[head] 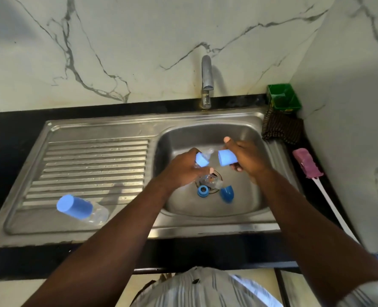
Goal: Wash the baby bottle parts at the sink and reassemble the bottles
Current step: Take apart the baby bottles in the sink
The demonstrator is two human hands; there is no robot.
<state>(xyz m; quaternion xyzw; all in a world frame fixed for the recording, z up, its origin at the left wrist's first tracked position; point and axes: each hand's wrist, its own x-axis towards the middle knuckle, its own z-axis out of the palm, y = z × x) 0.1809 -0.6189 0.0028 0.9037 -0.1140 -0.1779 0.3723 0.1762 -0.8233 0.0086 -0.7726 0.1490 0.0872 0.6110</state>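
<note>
Over the basin [205,134], the left hand [181,170] gripped a bottle [202,160] and the right hand [249,159] clasped its cap [227,157], just apart, likely so drips fell inside; a second bottle [81,209] lay on the drainboard [95,156].

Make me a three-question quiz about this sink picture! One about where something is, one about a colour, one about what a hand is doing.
1. Where does the capped bottle lie?
A) on the ribbed drainboard
B) on a shelf
C) on the floor
2. What colour is the box in the corner?
A) red
B) green
C) yellow
3. What is the right hand doing?
A) resting flat
B) holding a blue cap
C) holding a spoon
Answers:
1 A: it lies on its side on the ribs.
2 B: its walls are green.
3 B: its fingers curl round the cap.
</note>
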